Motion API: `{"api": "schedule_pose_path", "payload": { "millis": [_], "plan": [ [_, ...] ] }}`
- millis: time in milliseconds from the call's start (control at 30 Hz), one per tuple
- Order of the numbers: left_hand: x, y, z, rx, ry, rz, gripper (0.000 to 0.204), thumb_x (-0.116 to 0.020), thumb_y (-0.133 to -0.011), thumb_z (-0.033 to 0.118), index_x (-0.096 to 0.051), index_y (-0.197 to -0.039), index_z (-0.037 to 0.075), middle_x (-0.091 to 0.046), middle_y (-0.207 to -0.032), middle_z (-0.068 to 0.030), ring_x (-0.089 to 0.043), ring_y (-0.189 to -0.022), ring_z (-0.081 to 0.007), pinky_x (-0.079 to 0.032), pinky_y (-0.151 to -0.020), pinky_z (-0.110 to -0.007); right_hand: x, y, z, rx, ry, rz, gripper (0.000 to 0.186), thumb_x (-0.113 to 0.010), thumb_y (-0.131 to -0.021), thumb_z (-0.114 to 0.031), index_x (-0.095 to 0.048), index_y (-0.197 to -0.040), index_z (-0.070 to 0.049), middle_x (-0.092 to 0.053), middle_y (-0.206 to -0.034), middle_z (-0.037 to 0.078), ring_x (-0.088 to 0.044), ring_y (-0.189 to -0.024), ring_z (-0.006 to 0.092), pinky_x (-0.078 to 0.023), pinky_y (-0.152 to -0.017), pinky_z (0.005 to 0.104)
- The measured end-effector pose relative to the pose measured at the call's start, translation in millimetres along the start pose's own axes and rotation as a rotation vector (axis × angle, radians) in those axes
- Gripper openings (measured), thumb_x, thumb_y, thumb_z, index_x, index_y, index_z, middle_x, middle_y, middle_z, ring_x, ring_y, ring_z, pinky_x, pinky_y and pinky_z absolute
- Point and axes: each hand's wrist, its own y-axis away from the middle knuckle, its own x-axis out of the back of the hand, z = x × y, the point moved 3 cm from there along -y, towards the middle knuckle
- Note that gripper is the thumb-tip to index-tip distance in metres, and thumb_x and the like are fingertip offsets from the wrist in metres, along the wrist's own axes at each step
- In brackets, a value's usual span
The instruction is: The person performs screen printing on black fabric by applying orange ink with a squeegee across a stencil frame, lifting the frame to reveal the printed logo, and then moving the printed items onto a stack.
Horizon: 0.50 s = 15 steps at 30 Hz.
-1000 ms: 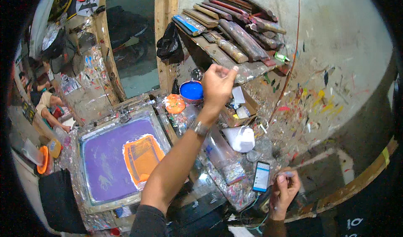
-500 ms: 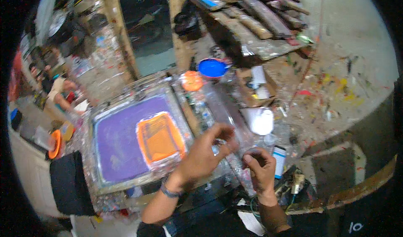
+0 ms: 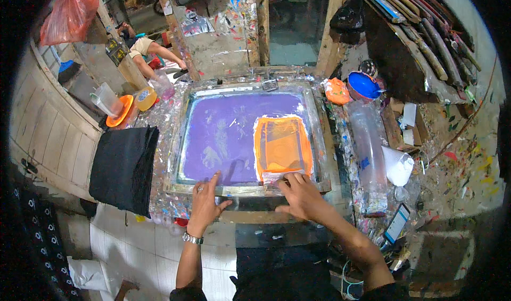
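A screen printing frame (image 3: 185,141) lies in front of me, its mesh purple (image 3: 218,125) with an orange-inked patch (image 3: 287,146) on the right side. My left hand (image 3: 207,198) is at the front rail of the frame, left of the middle, with its index finger pointing forward and thumb stretched out. At the same rail, below the orange patch, my right hand (image 3: 303,197) has its fingers bent over the edge and its thumb apart. Neither hand shows a held object. A pale strip lies by the right fingertips; its kind is unclear.
Folded black cloth (image 3: 125,165) lies to the left, near an orange dish (image 3: 121,111). On the right are a clear plastic sheet (image 3: 367,152), a blue ink tub (image 3: 364,84), a phone (image 3: 397,224) and a cardboard box (image 3: 419,122). Squeegees (image 3: 436,45) rest on a shelf. Another person's legs (image 3: 151,50) show far left.
My view has turned, so the frame is now more central. Both hands have left the clear plastic sheet on the right and moved to the frame's front rail, farther apart.
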Motion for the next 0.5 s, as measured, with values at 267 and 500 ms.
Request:
{"api": "schedule_pose_path", "payload": {
  "millis": [267,500],
  "plan": [
    [-2.1,-11.8,-14.6,0.104,0.202,-0.043,0.098,-0.086,-0.069,0.022,-0.03,-0.149,0.011,-0.069,-0.101,-0.018,-0.063,-0.099,-0.0353,-0.043,-0.092,-0.046,-2.9,-59.8,65.4,-0.158,0.206,-0.198,0.032,-0.069,-0.084,-0.03,-0.057,-0.105,-0.01,-0.066,-0.087,0.014,-0.067,-0.078,0.0378,-0.052,-0.07,0.0502],
    [13.0,-8.9,-14.4,0.165,0.212,-0.021,0.096,-0.087,-0.068,0.021,-0.032,-0.146,0.01,-0.07,-0.1,-0.0157,-0.063,-0.096,-0.0347,-0.043,-0.09,-0.045,-1.4,-53.5,37.0,-0.009,0.277,-0.187,0.04,-0.069,-0.081,-0.026,-0.054,-0.115,-0.014,-0.066,-0.086,0.013,-0.067,-0.081,0.0342,-0.048,-0.073,0.0527]
  ]
}}
